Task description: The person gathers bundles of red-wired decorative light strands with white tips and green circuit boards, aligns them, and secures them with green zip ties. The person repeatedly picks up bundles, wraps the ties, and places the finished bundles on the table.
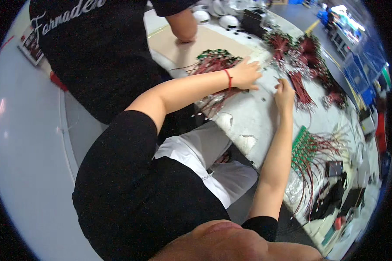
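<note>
L hand (247,75) nr thin rd wires (211,65)

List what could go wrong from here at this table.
The red bracelet by the left hand crosses the heap of dark red wires and might snag one.

Wire ends lie at the edge of the table, so a careless sweep could drag some off.

The co-worker's arm is close to that heap, so the two people could bump.

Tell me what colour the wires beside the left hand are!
The wires are mostly dark red; the head view shows them.
</note>
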Demonstrator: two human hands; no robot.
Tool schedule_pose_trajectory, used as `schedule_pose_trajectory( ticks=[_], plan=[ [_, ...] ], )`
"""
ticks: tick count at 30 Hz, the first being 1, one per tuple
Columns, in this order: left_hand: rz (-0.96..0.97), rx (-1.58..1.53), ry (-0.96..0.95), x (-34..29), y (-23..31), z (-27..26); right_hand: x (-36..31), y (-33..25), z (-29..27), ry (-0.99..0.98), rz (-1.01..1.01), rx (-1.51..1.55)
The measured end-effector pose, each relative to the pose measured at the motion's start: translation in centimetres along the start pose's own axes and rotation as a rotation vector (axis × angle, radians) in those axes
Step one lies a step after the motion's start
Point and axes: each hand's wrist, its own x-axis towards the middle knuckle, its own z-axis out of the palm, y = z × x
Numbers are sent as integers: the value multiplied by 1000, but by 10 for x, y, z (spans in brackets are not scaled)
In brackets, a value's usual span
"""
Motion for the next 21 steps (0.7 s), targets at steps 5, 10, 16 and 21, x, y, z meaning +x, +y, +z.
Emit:
schedule_pose_trajectory(
  ticks=[5, 10, 16, 21],
  plan=[
    [-127, -675, 292, 20, 7, -30, -4, -64, 0, -13, 44, 308],
    [-239, -1080, 325, 15, 16, -53, -12, -102, 11, 81, -56, 296],
    [-316, -1524, 535, -11, -9, -67, -15, -112, 10, 48, -163, 230],
    [-523, -1522, 794, -70, -69, -84, -16, -97, 7, 13, -150, 67]
  ],
)
